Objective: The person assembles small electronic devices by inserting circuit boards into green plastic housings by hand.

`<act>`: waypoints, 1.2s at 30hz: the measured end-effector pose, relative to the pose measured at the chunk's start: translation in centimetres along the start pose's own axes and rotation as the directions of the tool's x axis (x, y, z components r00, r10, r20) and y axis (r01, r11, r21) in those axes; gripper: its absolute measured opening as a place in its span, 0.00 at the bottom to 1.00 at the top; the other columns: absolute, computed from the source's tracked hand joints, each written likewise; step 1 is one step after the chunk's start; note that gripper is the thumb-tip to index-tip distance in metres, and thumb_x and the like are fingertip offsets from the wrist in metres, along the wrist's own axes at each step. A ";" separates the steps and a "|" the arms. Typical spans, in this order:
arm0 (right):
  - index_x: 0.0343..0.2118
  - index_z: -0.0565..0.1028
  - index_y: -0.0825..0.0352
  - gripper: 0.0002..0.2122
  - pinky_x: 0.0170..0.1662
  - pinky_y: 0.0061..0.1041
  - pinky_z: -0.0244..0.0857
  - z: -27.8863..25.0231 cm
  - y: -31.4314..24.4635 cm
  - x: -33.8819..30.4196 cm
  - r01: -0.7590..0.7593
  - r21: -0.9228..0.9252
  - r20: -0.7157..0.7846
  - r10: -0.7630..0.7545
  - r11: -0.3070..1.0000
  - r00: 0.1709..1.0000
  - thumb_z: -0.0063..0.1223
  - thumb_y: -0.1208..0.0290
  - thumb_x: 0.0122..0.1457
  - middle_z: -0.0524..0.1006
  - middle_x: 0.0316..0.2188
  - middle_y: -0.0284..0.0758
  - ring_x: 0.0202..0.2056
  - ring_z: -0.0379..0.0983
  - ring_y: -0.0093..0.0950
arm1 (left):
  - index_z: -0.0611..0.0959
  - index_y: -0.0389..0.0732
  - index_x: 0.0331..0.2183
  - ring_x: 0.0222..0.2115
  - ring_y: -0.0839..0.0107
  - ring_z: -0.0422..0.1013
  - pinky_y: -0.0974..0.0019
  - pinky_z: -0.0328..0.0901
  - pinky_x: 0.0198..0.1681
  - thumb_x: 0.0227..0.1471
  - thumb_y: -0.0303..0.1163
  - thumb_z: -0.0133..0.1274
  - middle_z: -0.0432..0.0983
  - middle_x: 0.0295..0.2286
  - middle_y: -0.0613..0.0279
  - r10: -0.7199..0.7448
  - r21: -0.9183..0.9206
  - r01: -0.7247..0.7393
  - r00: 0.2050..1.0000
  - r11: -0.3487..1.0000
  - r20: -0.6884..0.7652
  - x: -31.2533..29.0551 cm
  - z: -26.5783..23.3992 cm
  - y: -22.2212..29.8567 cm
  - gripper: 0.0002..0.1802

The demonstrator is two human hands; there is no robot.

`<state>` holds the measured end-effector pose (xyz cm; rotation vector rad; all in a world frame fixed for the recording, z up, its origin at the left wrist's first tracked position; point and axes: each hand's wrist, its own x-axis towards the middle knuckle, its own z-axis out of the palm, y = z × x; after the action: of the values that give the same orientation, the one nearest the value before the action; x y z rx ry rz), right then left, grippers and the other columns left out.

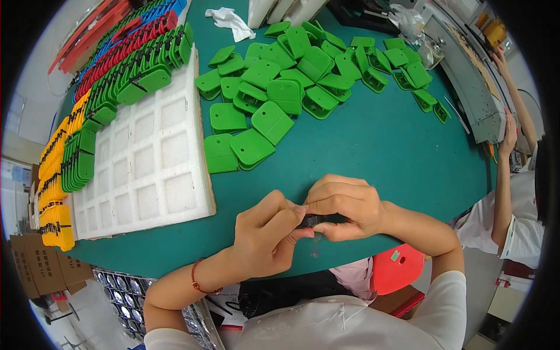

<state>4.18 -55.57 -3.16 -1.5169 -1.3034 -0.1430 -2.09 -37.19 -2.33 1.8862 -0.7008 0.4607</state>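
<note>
Black piece [312,221], between left grip [263,234] and right grip [350,208], both clamped on it

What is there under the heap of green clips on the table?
The green clips lie on a dark green tabletop, visible around them. Whatever is directly beneath the overlapping clips is covered.

The entry counts one left hand [265,236], one right hand [350,207], one small black part [311,221], one white foam tray [199,157], one crumpled white tissue [229,22], one red stool [396,268] and one co-worker [519,233]. Loose green clips [271,122] number upward of thirty, overlapping past exact count. Stacked yellow pieces [56,227], stacked green pieces [140,84] and stacked red pieces [153,29] together run to dozens.
</note>
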 end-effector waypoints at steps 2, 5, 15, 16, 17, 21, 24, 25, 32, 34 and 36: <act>0.30 0.72 0.73 0.10 0.28 0.27 0.66 0.0 0.1 0.0 -0.013 -0.004 -0.019 0.013 1.000 1.000 0.58 0.79 0.44 0.73 0.27 0.40 0.26 0.70 0.34 | 0.75 0.31 0.27 0.19 0.66 0.66 0.71 0.62 0.19 0.36 0.18 0.60 0.66 0.20 0.57 -0.005 -0.002 0.005 1.000 1.000 0.010 0.2 -0.1 0.0 0.12; 0.32 0.73 0.72 0.11 0.28 0.26 0.66 -0.6 0.3 0.0 -0.072 -0.092 -0.050 0.068 0.993 0.996 0.59 0.79 0.43 0.74 0.27 0.39 0.26 0.71 0.34 | 0.74 0.32 0.32 0.21 0.64 0.67 0.70 0.64 0.23 0.36 0.17 0.60 0.67 0.22 0.55 -0.029 0.008 0.028 0.999 1.000 0.045 0.9 -0.3 -0.5 0.16; 0.46 0.68 0.68 0.27 0.36 0.27 0.63 -0.2 -0.4 0.2 -0.104 -0.200 -0.147 0.076 0.974 0.986 0.65 0.72 0.40 0.69 0.38 0.40 0.36 0.67 0.35 | 0.73 0.33 0.34 0.39 0.73 0.68 0.73 0.64 0.43 0.42 0.11 0.52 0.71 0.34 0.57 -0.424 -0.503 0.456 0.887 0.734 0.185 1.0 0.1 -0.9 0.14; 0.46 0.68 0.68 0.27 0.36 0.27 0.63 -0.2 -0.4 0.3 -0.104 -0.200 -0.149 0.074 0.974 0.986 0.65 0.72 0.40 0.69 0.38 0.40 0.36 0.67 0.35 | 0.73 0.33 0.34 0.39 0.73 0.68 0.73 0.64 0.42 0.41 0.11 0.53 0.71 0.35 0.56 -0.397 -0.524 0.404 0.908 0.749 0.133 0.9 0.1 -1.1 0.15; 0.45 0.69 0.67 0.25 0.36 0.27 0.63 -0.2 -0.5 0.3 -0.108 -0.190 -0.148 0.080 0.976 0.986 0.64 0.73 0.41 0.69 0.36 0.39 0.35 0.67 0.35 | 0.73 0.32 0.34 0.38 0.73 0.69 0.73 0.64 0.42 0.40 0.11 0.53 0.71 0.36 0.55 -0.369 -0.542 0.351 0.926 0.763 0.080 0.8 0.1 -1.2 0.15; 0.39 0.73 0.68 0.18 0.34 0.27 0.62 -0.3 -0.2 0.1 -0.076 -0.218 -0.100 0.055 0.973 0.993 0.62 0.78 0.40 0.71 0.33 0.36 0.32 0.68 0.32 | 0.73 0.32 0.33 0.38 0.73 0.69 0.73 0.65 0.42 0.39 0.10 0.54 0.71 0.36 0.54 -0.357 -0.528 0.352 0.929 0.773 0.097 0.4 0.1 -1.5 0.15; 0.33 0.75 0.68 0.13 0.34 0.27 0.63 -0.1 -0.1 0.2 -0.044 -0.210 -0.125 0.018 0.977 0.992 0.61 0.79 0.40 0.72 0.30 0.34 0.30 0.69 0.31 | 0.72 0.32 0.30 0.36 0.72 0.70 0.73 0.65 0.40 0.39 0.10 0.54 0.71 0.36 0.54 -0.343 -0.519 0.356 0.931 0.777 0.125 0.3 0.1 -1.7 0.13; 0.33 0.75 0.68 0.13 0.34 0.27 0.63 -0.2 -0.3 0.3 -0.042 -0.214 -0.127 0.015 0.976 0.992 0.61 0.79 0.40 0.72 0.30 0.34 0.30 0.69 0.31 | 0.72 0.32 0.29 0.36 0.72 0.70 0.73 0.66 0.40 0.39 0.10 0.54 0.71 0.36 0.54 -0.326 -0.502 0.340 0.938 0.795 0.119 0.5 0.0 -1.6 0.13; 0.32 0.75 0.69 0.11 0.33 0.26 0.64 -0.5 -0.1 0.1 -0.019 -0.202 -0.104 -0.002 0.979 0.995 0.60 0.79 0.42 0.73 0.29 0.35 0.30 0.69 0.31 | 0.70 0.32 0.29 0.36 0.73 0.69 0.72 0.66 0.40 0.40 0.11 0.55 0.70 0.35 0.55 -0.313 -0.476 0.345 0.938 0.809 0.149 0.5 0.3 -1.6 0.13; 0.34 0.75 0.70 0.10 0.35 0.27 0.64 -0.8 0.0 0.2 -0.140 -0.040 -0.059 0.137 0.989 0.989 0.59 0.77 0.46 0.73 0.32 0.37 0.32 0.70 0.31 | 0.70 0.32 0.31 0.36 0.74 0.69 0.73 0.66 0.40 0.41 0.11 0.54 0.69 0.36 0.56 -0.369 -0.530 0.383 0.919 0.756 0.137 0.3 0.5 -1.2 0.14; 0.36 0.74 0.69 0.10 0.40 0.28 0.64 -2.1 0.5 0.7 -0.239 0.034 0.054 0.237 0.971 0.970 0.56 0.74 0.51 0.72 0.34 0.38 0.36 0.69 0.33 | 0.68 0.32 0.37 0.37 0.74 0.69 0.73 0.65 0.43 0.44 0.12 0.52 0.67 0.37 0.58 -0.440 -0.574 0.433 0.888 0.695 0.138 0.3 0.5 -1.2 0.16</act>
<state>5.89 -56.67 -2.15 -1.6375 -1.1450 0.0748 -1.11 -37.36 -3.14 1.3717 -0.3026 -0.0692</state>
